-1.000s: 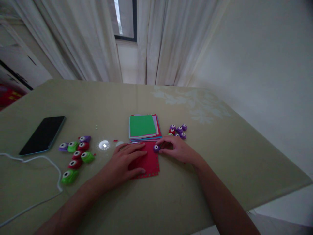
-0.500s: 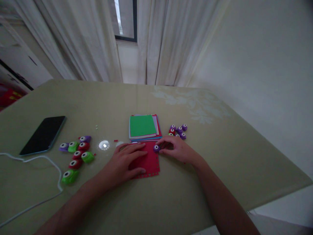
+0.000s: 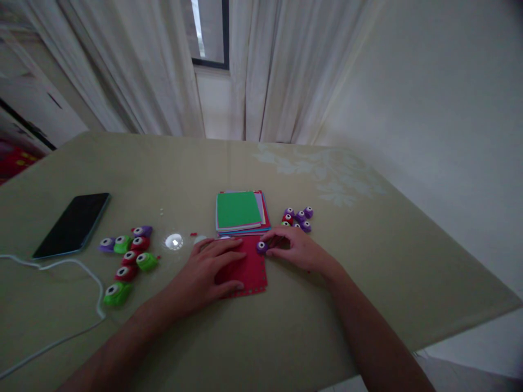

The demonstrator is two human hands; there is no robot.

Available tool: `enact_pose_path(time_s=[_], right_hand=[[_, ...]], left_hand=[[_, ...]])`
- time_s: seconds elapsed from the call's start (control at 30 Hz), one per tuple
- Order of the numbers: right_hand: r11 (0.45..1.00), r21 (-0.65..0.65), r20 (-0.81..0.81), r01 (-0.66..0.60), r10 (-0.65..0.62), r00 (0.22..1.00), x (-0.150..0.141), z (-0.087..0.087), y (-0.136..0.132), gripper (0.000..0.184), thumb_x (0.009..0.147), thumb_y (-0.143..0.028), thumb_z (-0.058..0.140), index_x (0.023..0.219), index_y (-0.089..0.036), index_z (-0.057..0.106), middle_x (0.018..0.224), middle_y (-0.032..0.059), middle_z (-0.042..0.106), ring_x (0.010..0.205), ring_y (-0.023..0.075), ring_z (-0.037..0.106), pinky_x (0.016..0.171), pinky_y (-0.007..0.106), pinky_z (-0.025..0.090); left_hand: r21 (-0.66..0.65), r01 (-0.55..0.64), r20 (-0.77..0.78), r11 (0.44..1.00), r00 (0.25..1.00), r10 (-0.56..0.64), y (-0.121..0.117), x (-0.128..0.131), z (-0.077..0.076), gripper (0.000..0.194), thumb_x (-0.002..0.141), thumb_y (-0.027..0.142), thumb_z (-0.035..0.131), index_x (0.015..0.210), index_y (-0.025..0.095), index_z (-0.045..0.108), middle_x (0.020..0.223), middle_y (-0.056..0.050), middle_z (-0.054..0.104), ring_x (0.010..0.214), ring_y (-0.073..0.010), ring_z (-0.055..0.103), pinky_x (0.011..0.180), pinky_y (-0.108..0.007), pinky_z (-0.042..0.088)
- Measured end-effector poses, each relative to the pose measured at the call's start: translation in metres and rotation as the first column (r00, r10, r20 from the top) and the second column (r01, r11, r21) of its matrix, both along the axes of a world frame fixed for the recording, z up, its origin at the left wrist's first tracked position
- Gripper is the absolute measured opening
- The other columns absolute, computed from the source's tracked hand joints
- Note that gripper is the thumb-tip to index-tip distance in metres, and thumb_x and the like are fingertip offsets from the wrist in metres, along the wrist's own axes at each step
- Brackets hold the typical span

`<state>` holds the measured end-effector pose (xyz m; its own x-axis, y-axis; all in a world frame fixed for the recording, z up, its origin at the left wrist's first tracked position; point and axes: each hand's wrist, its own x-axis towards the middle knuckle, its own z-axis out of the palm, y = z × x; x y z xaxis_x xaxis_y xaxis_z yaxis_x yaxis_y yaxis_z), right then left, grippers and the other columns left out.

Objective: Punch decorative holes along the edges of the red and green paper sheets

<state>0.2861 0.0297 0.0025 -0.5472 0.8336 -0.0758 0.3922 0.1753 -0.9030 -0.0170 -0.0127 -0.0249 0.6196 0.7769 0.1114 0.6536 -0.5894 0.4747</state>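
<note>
A sheet of red paper (image 3: 251, 272) lies on the table, with a row of small holes along its near edge and up part of its right edge. My left hand (image 3: 212, 267) rests on its left half, fingers spread flat. At the upper right edge of the paper, my right hand (image 3: 292, 247) pinches a small purple craft punch (image 3: 261, 247) between thumb and fingers. The punch sits at the paper's edge; whether the paper is inside its slot is too small to tell. Just beyond the red sheet is a stack of coloured paper (image 3: 238, 209), green on top.
Several small purple and red punches (image 3: 301, 216) cluster beyond my right hand. Larger green, red and purple punches (image 3: 129, 258) stand at the left. A dark tablet (image 3: 73, 225) and a white cable (image 3: 87, 267) lie further left. Tiny red scraps (image 3: 193, 234) dot the table.
</note>
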Motion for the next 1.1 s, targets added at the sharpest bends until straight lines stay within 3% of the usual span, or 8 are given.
enact_pose_path(time_s=[0.33, 0.47, 0.63, 0.73, 0.87, 0.97, 1.1], right_hand=[[1.000, 0.024, 0.012, 0.001, -0.001, 1.000, 0.000, -0.001, 0.001, 0.025, 0.092, -0.027, 0.079, 0.116, -0.022, 0.077, 0.105, 0.0054, 0.080, 0.091, 0.0201, 0.076, 0.086, 0.034, 0.059], [1.000, 0.006, 0.007, 0.018, -0.019, 1.000, -0.001, 0.006, -0.001, 0.027, 0.093, -0.035, 0.079, 0.116, -0.021, 0.077, 0.103, 0.0057, 0.080, 0.090, 0.0206, 0.075, 0.086, 0.035, 0.059], [0.989, 0.067, 0.049, 0.132, -0.136, 0.990, -0.004, 0.012, -0.005, 0.026, 0.095, -0.042, 0.076, 0.108, -0.019, 0.079, 0.097, 0.0065, 0.079, 0.086, 0.0208, 0.071, 0.079, 0.033, 0.054], [0.983, 0.033, 0.083, 0.181, -0.183, 0.980, -0.006, 0.014, -0.002, 0.022, 0.095, -0.039, 0.074, 0.095, -0.018, 0.078, 0.085, 0.0043, 0.075, 0.075, 0.0178, 0.066, 0.069, 0.029, 0.049], [0.986, -0.054, 0.202, 0.158, -0.144, 0.969, -0.012, 0.023, 0.009, 0.026, 0.093, -0.041, 0.076, 0.083, -0.017, 0.074, 0.072, 0.0015, 0.068, 0.063, 0.0134, 0.058, 0.058, 0.025, 0.043], [0.981, -0.141, 0.277, 0.135, -0.092, 0.956, -0.017, 0.036, 0.019, 0.027, 0.090, -0.042, 0.079, 0.083, -0.017, 0.074, 0.069, 0.0013, 0.068, 0.060, 0.0125, 0.058, 0.056, 0.024, 0.044], [0.982, -0.143, 0.439, 0.120, -0.046, 0.897, -0.026, 0.052, 0.031, 0.031, 0.080, -0.042, 0.087, 0.072, -0.017, 0.072, 0.066, 0.0009, 0.069, 0.060, 0.0135, 0.061, 0.056, 0.023, 0.046]], left_hand=[[-0.008, 0.001, 0.010, 1.000, 1.000, -0.001, 0.001, 0.001, 0.000, 0.056, 0.095, 0.055, 0.075, 0.147, 0.038, 0.064, 0.165, -0.003, 0.054, 0.148, -0.0341, 0.051, 0.123, -0.058, 0.030], [-0.014, -0.012, 0.036, 1.000, 0.999, 0.012, 0.001, 0.002, 0.001, 0.057, 0.095, 0.057, 0.074, 0.147, 0.038, 0.064, 0.164, -0.004, 0.056, 0.146, -0.0349, 0.053, 0.123, -0.058, 0.031], [-0.026, -0.008, 0.047, 1.000, 0.999, 0.010, 0.001, 0.003, 0.005, 0.056, 0.093, 0.059, 0.075, 0.144, 0.037, 0.067, 0.162, -0.005, 0.057, 0.145, -0.0355, 0.053, 0.122, -0.060, 0.032], [-0.027, 0.001, 0.052, 1.000, 0.999, 0.000, 0.002, 0.003, 0.008, 0.056, 0.091, 0.059, 0.077, 0.142, 0.036, 0.068, 0.161, -0.006, 0.059, 0.146, -0.0360, 0.053, 0.123, -0.062, 0.031], [-0.018, 0.017, 0.078, 1.000, 0.997, -0.015, 0.002, 0.003, 0.011, 0.055, 0.090, 0.058, 0.078, 0.140, 0.036, 0.071, 0.158, -0.007, 0.061, 0.145, -0.0361, 0.054, 0.124, -0.062, 0.029], [-0.009, 0.037, 0.097, 0.999, 0.995, -0.036, 0.002, 0.003, 0.012, 0.053, 0.091, 0.058, 0.077, 0.139, 0.035, 0.071, 0.156, -0.007, 0.063, 0.144, -0.0359, 0.055, 0.125, -0.063, 0.028], [0.013, 0.052, 0.116, 0.999, 0.992, -0.053, 0.002, 0.003, 0.010, 0.053, 0.090, 0.059, 0.078, 0.137, 0.034, 0.073, 0.154, -0.007, 0.065, 0.143, -0.0362, 0.056, 0.124, -0.062, 0.030]])
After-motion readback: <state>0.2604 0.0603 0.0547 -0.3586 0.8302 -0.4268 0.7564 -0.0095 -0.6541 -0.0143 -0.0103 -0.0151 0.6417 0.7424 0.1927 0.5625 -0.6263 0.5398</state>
